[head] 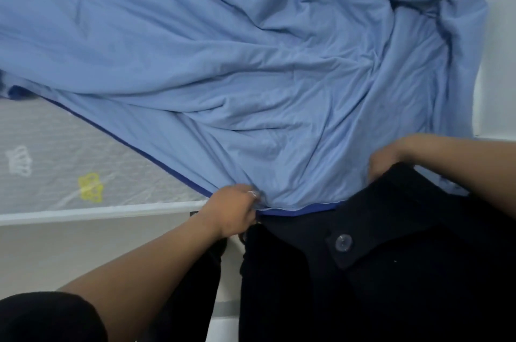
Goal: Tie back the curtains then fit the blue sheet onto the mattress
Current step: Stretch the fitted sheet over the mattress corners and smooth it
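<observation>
The light blue sheet [251, 62] lies crumpled over most of the mattress [55, 163], with a darker blue hem running diagonally from the left down to the near edge. My left hand [234, 210] grips the hem at the mattress's near edge, fingers closed on the fabric. My right hand [388, 157] presses into the sheet near the right corner; its fingers are partly hidden behind my black clothing. The bare part of the mattress is grey-white, wrapped in clear plastic, with crown logos printed on it.
A white bed frame rail [97, 213] runs along the mattress's near side. A white wall [499, 48] stands close on the right. My black clothing [363, 272] fills the lower right, against the bed edge.
</observation>
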